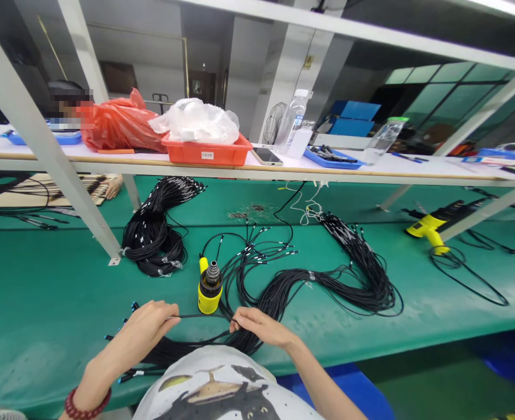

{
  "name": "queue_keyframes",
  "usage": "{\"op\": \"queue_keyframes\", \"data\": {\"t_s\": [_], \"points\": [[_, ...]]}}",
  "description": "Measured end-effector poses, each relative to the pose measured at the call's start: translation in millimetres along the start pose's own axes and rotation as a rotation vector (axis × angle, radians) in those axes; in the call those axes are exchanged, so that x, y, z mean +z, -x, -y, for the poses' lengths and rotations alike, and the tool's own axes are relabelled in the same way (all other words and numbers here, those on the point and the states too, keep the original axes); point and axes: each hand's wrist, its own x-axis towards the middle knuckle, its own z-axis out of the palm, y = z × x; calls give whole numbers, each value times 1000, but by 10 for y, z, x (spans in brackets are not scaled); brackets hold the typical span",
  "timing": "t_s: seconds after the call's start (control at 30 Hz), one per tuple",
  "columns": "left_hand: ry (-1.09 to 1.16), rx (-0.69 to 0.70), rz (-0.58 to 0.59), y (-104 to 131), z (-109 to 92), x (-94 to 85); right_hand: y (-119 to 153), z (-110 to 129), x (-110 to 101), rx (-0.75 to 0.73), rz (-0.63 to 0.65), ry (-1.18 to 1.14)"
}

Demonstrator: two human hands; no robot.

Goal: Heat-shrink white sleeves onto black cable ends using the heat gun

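Observation:
A thin black cable runs between my two hands near the front of the bench. My left hand is closed on it at the left, and my right hand pinches it at the right. Just beyond the cable, a yellow heat gun stands upright with its metal nozzle pointing up. Below and around my hands lies a long bundle of black cables, which curves away to the right. Some of its ends, with blue tips, show by my left wrist.
Another black cable bundle is coiled at the back left. A second yellow heat gun lies at right. The raised shelf carries a red bin, a phone and bottles. Another person's hand shows across the bench.

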Motion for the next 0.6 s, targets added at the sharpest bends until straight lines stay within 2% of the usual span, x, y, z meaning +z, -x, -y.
{"op": "queue_keyframes", "data": {"t_s": [0.07, 0.13, 0.23, 0.3, 0.43, 0.6], "points": [[-38, 46, 12, -31, -212, -46, 1, 250, 35, 5, 69, -52], [-70, 104, -3, -93, -447, -72, -17, 530, 80, -19, 82, -74], [-99, 157, -56, -201, -722, -107, -66, 888, 95, -107, -50, 45], [-97, 160, -118, -256, -813, -146, -116, 1032, 56, -159, -161, 159], [-8, 204, -274, -295, -784, -251, -244, 1114, -68, -214, -322, 227], [45, 181, -333, -301, -605, -340, -344, 1126, -151, -237, -412, 225]]}}
